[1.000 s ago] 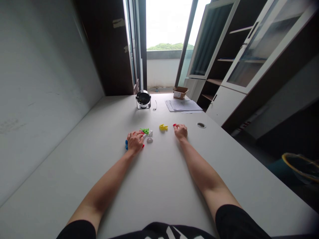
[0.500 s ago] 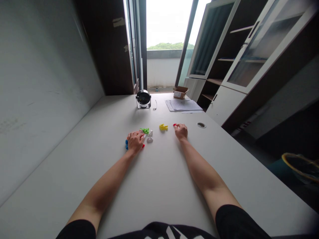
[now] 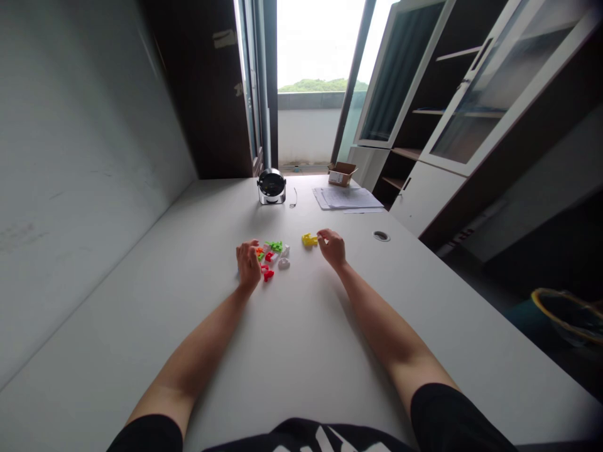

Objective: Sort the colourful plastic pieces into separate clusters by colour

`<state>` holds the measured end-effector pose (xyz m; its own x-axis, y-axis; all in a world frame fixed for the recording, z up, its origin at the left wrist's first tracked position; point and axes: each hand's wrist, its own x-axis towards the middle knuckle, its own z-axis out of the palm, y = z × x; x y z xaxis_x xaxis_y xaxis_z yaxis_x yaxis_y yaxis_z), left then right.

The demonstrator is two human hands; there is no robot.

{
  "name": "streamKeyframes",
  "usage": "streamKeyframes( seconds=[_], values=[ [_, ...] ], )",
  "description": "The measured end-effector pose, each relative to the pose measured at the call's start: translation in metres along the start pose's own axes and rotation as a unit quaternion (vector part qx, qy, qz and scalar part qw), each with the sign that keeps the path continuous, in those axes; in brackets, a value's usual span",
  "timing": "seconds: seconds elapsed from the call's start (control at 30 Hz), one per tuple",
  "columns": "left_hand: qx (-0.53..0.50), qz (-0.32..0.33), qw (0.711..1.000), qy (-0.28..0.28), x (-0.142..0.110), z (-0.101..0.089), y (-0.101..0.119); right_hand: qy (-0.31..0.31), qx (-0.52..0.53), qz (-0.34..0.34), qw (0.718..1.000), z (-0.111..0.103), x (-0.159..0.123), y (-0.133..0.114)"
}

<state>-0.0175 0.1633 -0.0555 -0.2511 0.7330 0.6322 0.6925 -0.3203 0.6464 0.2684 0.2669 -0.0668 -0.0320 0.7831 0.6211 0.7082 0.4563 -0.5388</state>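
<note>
By the yellow piece (image 3: 308,240), your right hand (image 3: 333,248) could bump it; your left hand (image 3: 247,263), brushing red pieces (image 3: 268,276), could scatter them. Whether either clamps anything, I can't tell.

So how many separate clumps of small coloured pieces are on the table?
2: a mixed-colour clump beside the left hand, and a yellow clump just left of the right hand. The hands may hide more pieces.
</note>
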Motion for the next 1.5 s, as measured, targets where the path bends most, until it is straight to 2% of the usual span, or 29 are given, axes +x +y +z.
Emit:
streamKeyframes(
  seconds=[0.13,0.27,0.43,0.57,0.67,0.8,0.9,1.13,1.37,1.5],
  values=[
    [-0.013,0.004,1.0,0.001,-0.002,0.0,0.0,-0.067,0.044,-0.071,0.994,0.006,-0.005,-0.03],
    [-0.019,0.002,1.0,-0.002,-0.002,0.001,0.001,-0.189,0.086,-0.179,0.962,0.014,-0.019,-0.061],
    [-0.058,0.008,0.998,0.0,-0.002,0.001,-0.001,-0.24,0.071,-0.238,0.938,0.026,-0.042,-0.091],
    [-0.057,0.018,0.998,0.005,-0.002,0.004,-0.004,-0.274,0.043,-0.275,0.921,0.032,-0.052,-0.099],
    [-0.013,0.01,1.0,-0.026,-0.001,0.008,-0.006,-0.275,0.015,-0.277,0.92,0.035,-0.052,-0.095],
    [0.089,0.008,0.989,-0.12,-0.002,0.014,-0.008,-0.268,0.016,-0.278,0.922,0.038,-0.051,-0.087],
    [0.133,0.022,0.978,-0.157,-0.004,0.016,-0.008,-0.253,0.023,-0.278,0.927,0.039,-0.05,-0.083],
    [0.164,0.007,0.97,-0.178,-0.005,0.015,-0.006,-0.214,0.033,-0.26,0.941,0.039,-0.046,-0.073],
    [0.172,-0.013,0.972,-0.157,-0.003,0.012,-0.008,-0.193,0.049,-0.244,0.949,0.037,-0.043,-0.068],
    [0.18,0.018,0.967,-0.182,-0.003,0.012,-0.009,-0.172,0.059,-0.217,0.959,0.037,-0.04,-0.064]
  ],
)
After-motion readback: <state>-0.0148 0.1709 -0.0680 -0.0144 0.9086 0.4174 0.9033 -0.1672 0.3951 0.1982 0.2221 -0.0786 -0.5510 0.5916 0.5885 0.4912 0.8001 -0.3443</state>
